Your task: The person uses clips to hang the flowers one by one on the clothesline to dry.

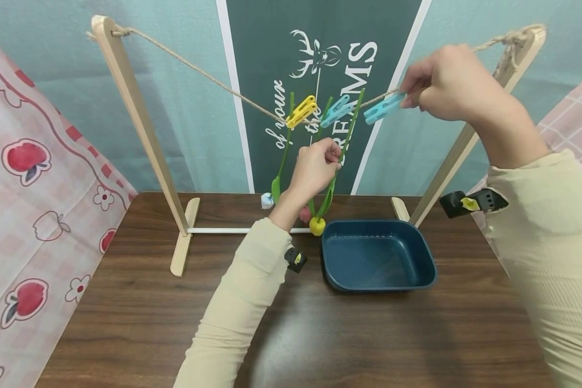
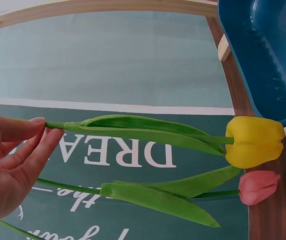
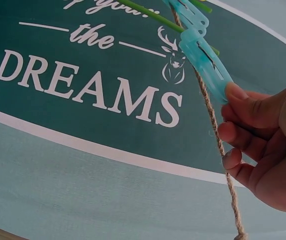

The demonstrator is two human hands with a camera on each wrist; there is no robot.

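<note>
My left hand [image 1: 312, 168] pinches the green stem of an artificial yellow tulip [image 2: 255, 142], whose bloom hangs downward. The stem's upper end reaches past the rope [image 1: 194, 64]. Between thumb and fingers, my right hand [image 1: 458, 83] pinches the end of a light blue clothespin [image 1: 382, 108], close to the rope and right of the stem. A second blue clothespin [image 1: 337, 111] grips the rope at the stem of a pink tulip [image 2: 259, 187]. Left of it, a yellow clothespin [image 1: 302, 111] holds the stem of a pale blue-white flower [image 1: 267, 201].
The sagging rope is tied between two wooden posts [image 1: 140, 118], joined low down by a white rod [image 1: 218, 230]. A dark blue basin [image 1: 373, 258] stands on the brown wooden table [image 1: 126, 323], below right of the tulips. Behind hangs a printed green curtain [image 1: 252, 32].
</note>
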